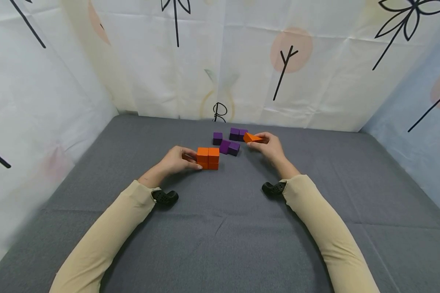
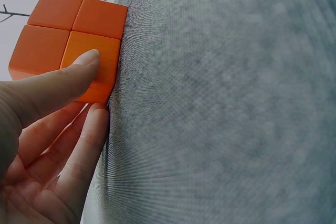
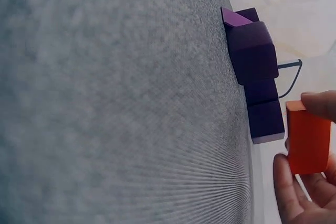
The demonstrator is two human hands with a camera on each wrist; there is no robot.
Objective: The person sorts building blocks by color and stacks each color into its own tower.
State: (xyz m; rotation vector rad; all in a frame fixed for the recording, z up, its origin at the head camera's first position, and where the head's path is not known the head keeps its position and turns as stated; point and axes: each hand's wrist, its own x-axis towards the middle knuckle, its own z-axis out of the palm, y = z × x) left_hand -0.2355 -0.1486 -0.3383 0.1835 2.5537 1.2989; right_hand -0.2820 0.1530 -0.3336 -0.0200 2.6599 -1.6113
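Observation:
Orange cubes stand side by side and stacked two high in a block on the grey cloth. At the stack's left side, my left hand grips a lower orange cube; the thumb lies on its front face and the other fingers are at its side. My right hand pinches an orange triangular block between thumb and fingers. In the right wrist view this triangular block is held off the cloth, beside a row of purple blocks.
Several purple blocks lie behind and right of the stack: a lone cube, a pair farther back, and a tilted piece against another cube. A patterned white curtain borders the table's far edge.

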